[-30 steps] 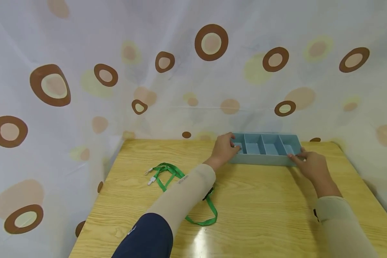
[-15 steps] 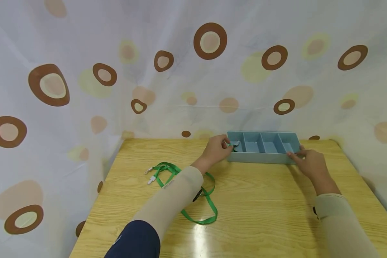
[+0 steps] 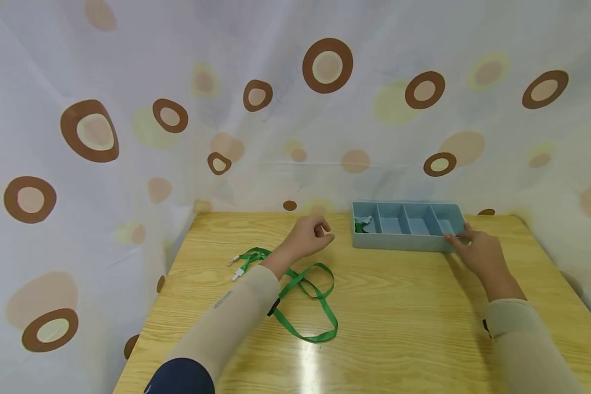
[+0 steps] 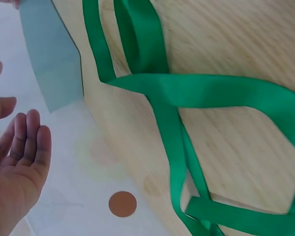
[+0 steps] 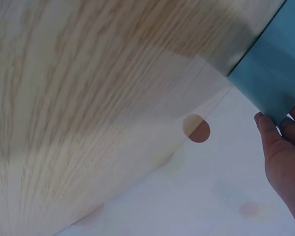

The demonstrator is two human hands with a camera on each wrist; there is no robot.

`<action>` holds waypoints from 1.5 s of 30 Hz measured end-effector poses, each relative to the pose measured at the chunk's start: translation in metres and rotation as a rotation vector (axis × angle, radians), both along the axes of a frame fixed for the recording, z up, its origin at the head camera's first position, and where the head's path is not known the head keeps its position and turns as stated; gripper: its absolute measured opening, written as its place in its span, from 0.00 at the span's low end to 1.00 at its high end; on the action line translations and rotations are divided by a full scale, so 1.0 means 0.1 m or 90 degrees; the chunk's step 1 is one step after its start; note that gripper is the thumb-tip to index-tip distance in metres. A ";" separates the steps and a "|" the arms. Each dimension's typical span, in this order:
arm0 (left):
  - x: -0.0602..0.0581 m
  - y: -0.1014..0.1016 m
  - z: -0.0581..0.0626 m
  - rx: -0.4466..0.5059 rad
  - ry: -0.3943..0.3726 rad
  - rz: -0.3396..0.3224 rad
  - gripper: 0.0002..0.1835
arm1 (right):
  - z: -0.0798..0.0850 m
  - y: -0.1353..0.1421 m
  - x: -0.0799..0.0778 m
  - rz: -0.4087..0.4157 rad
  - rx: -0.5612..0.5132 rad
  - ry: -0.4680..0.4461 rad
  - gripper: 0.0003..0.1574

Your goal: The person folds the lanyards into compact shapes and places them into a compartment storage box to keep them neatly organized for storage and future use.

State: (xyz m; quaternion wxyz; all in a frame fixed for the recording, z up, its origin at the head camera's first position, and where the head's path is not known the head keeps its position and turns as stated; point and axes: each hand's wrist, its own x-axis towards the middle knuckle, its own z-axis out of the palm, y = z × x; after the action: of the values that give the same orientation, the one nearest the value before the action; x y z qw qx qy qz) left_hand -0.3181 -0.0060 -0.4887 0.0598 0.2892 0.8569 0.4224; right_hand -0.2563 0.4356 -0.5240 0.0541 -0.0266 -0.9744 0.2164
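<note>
A blue-grey tray (image 3: 399, 242) with several compartments stands at the back of the table. In its leftmost compartment lies a small bundled green lanyard (image 3: 359, 225) with a pale clip. My right hand (image 3: 477, 253) grips the tray's right front corner, thumb at the front rim; the right wrist view shows its fingers at the tray wall (image 5: 273, 69). My left hand (image 3: 307, 236) hovers left of the tray with loosely curled fingers and nothing in them. Below it a green lanyard (image 3: 331, 317) lies in loose loops, partly hidden by the left forearm, and fills much of the left wrist view.
The wooden table (image 3: 399, 328) backs onto a pale curtain (image 3: 266, 49) with brown and yellow spots. White clips (image 3: 237, 273) and a black buckle (image 3: 273, 307) belong to the loose lanyard.
My left hand has let go of the small green lanyard in the leftmost compartment and drawn back to the left. My right hand keeps its hold on the tray's corner.
</note>
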 end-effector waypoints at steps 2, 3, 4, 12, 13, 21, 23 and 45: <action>0.04 -0.09 -0.01 0.004 -0.007 -0.001 0.11 | -0.02 0.00 0.00 0.000 -0.003 -0.005 0.48; 0.06 -0.12 -0.01 0.005 -0.010 0.000 0.11 | -0.03 0.01 -0.01 -0.001 -0.004 -0.007 0.48; 0.08 -0.16 -0.02 0.009 -0.012 0.001 0.11 | -0.03 0.01 -0.01 -0.001 -0.006 -0.009 0.48; 0.36 -0.29 -0.10 -0.007 -0.051 -0.023 0.08 | -0.12 0.05 0.01 -0.013 0.001 0.013 0.49; 0.39 -0.30 -0.12 -0.012 -0.057 -0.025 0.07 | -0.13 0.04 0.01 -0.013 -0.001 0.016 0.48; 0.63 -0.39 -0.17 -0.042 -0.073 -0.038 0.07 | -0.14 -0.01 0.03 -0.012 -0.022 0.018 0.50; 0.67 -0.43 -0.17 -0.041 -0.077 -0.028 0.07 | -0.13 0.00 0.05 -0.004 -0.025 0.012 0.49; 0.73 -1.32 -0.20 -0.162 -0.022 0.309 0.15 | 0.33 -0.32 0.25 -0.007 -0.143 0.090 0.59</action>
State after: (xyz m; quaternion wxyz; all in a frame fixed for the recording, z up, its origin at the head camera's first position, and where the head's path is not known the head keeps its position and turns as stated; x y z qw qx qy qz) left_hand -0.2453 -0.1384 -0.5082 0.0075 0.0585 0.9460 0.3186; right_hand -0.2308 0.4033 -0.4910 0.1205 -0.0224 -0.9376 0.3253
